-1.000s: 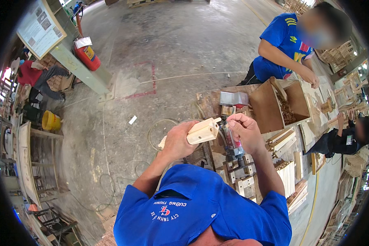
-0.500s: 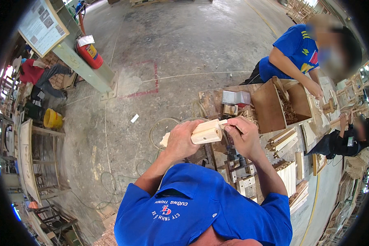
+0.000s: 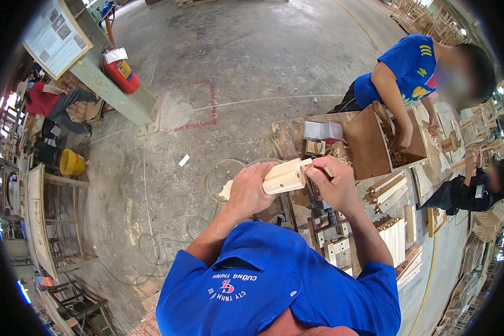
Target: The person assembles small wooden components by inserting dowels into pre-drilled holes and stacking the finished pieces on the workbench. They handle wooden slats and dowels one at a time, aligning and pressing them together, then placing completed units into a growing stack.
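Observation:
My left hand [image 3: 249,190] is wrapped round pale wooden pieces [image 3: 284,177] held together above the floor, with a round hole in the side facing me. Their narrow far-left ends stick out past the hand. At the right end, a short wooden dowel [image 3: 306,163] shows beside the fingertips of my right hand [image 3: 333,182]. Thumb and forefinger are pinched there, partly hiding the dowel.
A workbench [image 3: 291,120] on the right carries an open wooden box [image 3: 367,145] of small wooden pegs, a clear plastic case [image 3: 322,132] and stacked wooden strips [image 3: 395,243]. A co-worker in blue [image 3: 400,73] reaches into the box. Hoses [image 3: 151,249] lie on the floor.
My right fingers have shifted slightly at the end of the wooden pieces, and less of the dowel sticks out. The co-worker's hand has moved into the wooden box.

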A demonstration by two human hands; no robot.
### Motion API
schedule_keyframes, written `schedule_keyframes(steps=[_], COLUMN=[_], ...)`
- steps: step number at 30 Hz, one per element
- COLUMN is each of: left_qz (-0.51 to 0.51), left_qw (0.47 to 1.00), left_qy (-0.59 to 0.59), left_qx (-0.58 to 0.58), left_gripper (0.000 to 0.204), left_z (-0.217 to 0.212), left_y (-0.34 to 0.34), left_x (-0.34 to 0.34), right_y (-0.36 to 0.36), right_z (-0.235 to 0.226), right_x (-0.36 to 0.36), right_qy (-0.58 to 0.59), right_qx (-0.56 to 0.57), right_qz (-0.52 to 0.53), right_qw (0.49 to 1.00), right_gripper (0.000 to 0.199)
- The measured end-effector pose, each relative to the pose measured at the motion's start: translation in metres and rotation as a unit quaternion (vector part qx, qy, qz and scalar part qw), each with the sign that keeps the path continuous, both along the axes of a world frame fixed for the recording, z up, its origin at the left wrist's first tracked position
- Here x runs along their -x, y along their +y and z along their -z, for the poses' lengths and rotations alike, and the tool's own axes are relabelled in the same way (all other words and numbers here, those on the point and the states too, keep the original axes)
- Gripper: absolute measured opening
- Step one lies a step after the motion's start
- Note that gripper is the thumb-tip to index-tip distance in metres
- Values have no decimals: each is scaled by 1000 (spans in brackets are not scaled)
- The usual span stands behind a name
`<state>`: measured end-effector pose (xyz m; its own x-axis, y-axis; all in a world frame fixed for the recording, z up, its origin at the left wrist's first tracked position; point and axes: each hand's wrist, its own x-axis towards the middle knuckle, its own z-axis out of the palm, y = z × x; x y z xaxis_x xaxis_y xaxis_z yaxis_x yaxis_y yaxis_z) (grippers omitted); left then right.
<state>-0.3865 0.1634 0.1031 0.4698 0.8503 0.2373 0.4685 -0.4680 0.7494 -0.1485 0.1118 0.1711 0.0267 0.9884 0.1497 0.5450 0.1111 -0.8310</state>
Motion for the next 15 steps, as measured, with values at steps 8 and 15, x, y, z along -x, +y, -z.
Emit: schedule_keyframes(steps=[8, 15], left_qz=[-24, -22], left_qw=[997, 997], left_qy=[-20, -9], left_qx=[75, 76], left_gripper=[51, 51], left_z=[9, 16], left_y=[4, 6], left_x=[2, 1], right_y=[-20, -22], right_z=[48, -1], right_x=[-46, -16], right_qy=[380, 125], right_qx=[194, 105], right_qz=[67, 13], right_qw=[902, 987], right_gripper=[23, 17])
